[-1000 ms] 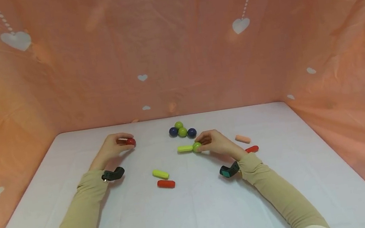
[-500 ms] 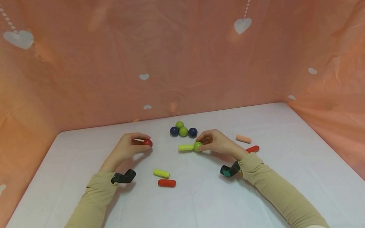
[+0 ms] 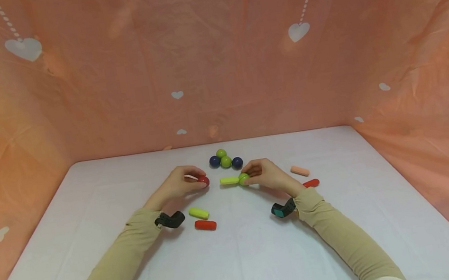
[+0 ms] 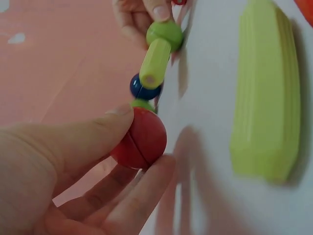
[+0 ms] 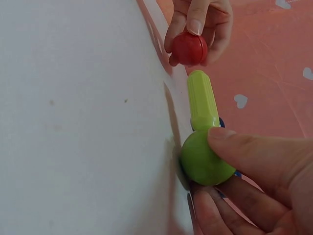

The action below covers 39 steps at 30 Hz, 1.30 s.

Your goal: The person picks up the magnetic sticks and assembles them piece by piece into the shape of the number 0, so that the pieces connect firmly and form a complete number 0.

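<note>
My left hand (image 3: 183, 182) pinches a red ball (image 4: 142, 139) between thumb and fingertips, a seam line showing on the ball. Facing it, my right hand (image 3: 267, 175) grips a green ball (image 5: 208, 159) the same way. A yellow-green ridged rod (image 5: 202, 98) is joined to the green ball and points left toward the red ball. A short gap separates the rod's free end from the red ball in the head view. In the left wrist view a small dark spot marks that rod end.
Behind the hands sit green balls (image 3: 225, 162) and dark blue balls (image 3: 237, 162) in a cluster. Nearer lie a yellow-green rod (image 3: 198, 213) and a red rod (image 3: 205, 225). A peach rod (image 3: 299, 170) and another red rod (image 3: 311, 183) lie beside the right forearm.
My left hand has carried the red ball rightward and slightly nearer, up close to the rod's free end. The right hand with the green ball and rod has stayed nearly still.
</note>
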Tool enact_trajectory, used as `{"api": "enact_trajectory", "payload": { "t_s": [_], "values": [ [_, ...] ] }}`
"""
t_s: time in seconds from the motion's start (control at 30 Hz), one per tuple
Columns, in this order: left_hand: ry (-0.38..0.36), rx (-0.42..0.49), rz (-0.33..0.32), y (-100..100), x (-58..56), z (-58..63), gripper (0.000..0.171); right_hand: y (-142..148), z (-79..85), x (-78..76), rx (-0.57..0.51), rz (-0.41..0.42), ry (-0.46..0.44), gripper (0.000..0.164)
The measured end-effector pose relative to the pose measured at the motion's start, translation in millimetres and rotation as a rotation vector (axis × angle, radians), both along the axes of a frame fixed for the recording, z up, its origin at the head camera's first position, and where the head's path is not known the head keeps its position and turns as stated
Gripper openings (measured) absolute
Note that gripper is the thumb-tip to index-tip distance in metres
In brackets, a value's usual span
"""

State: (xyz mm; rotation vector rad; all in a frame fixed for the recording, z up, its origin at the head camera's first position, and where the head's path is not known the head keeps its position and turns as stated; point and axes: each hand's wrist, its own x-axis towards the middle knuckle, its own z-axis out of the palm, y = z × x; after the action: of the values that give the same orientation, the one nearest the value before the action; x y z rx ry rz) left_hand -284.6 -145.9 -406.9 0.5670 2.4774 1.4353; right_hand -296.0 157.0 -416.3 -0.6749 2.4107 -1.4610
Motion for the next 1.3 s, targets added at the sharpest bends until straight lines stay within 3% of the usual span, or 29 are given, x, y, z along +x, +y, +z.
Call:
{"api": "enact_trajectory", "payload": {
  "t_s": [0.23, 0.67, 1.07, 1.3],
  "values": [
    [0.059, -0.047, -0.021, 17.5, -2.6, 2.7, 0.028, -0.2, 2.8, -2.0, -0.021, -0.001, 0.024, 0.030],
    [0.054, -0.024, -0.039, 25.7, -7.3, -1.4, 0.029, -3.2, 6.8, -3.7, -0.026, 0.017, 0.013, 0.033],
    [0.018, 0.045, -0.064, 18.3, -1.9, -3.7, 0.037, 0.8, 3.4, -1.3, 0.009, -0.035, 0.034, 0.031],
    [-0.004, 0.054, -0.052, -6.8, 7.5, 6.0, 0.043, 0.7, 1.1, 0.0, 0.022, -0.041, 0.032, 0.029]
  ]
}}
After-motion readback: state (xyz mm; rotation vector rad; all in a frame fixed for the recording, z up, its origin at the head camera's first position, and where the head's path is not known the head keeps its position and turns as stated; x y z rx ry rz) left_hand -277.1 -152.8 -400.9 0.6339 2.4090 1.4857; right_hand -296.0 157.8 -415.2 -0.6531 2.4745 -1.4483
